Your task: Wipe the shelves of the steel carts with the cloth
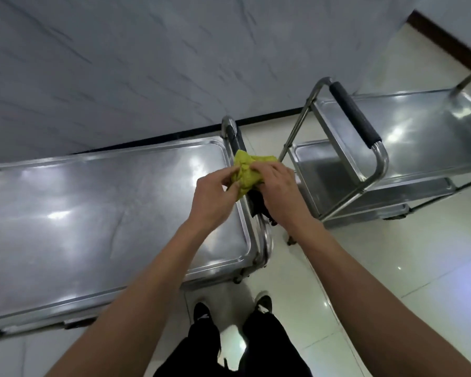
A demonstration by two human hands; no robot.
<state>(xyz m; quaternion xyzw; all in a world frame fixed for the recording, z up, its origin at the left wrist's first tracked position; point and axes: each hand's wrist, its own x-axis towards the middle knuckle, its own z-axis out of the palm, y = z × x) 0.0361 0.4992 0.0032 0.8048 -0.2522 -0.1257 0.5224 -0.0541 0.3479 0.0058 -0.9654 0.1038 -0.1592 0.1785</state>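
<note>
A crumpled yellow-green cloth (246, 170) is held between both hands above the right end of the left steel cart (93, 213). My left hand (212, 197) pinches its left side. My right hand (279, 191) covers its right side, over the cart's black-gripped handle (259, 202). The left cart's top shelf is bare and shiny. A second steel cart (408, 137) stands to the right, with a top shelf, a lower shelf (318, 170) and a black foam handle (354, 118).
A pale marbled wall (147, 63) runs behind both carts. Glossy white floor tiles (365, 268) lie between and in front of the carts. My legs and black shoes (201, 314) stand at the left cart's right end.
</note>
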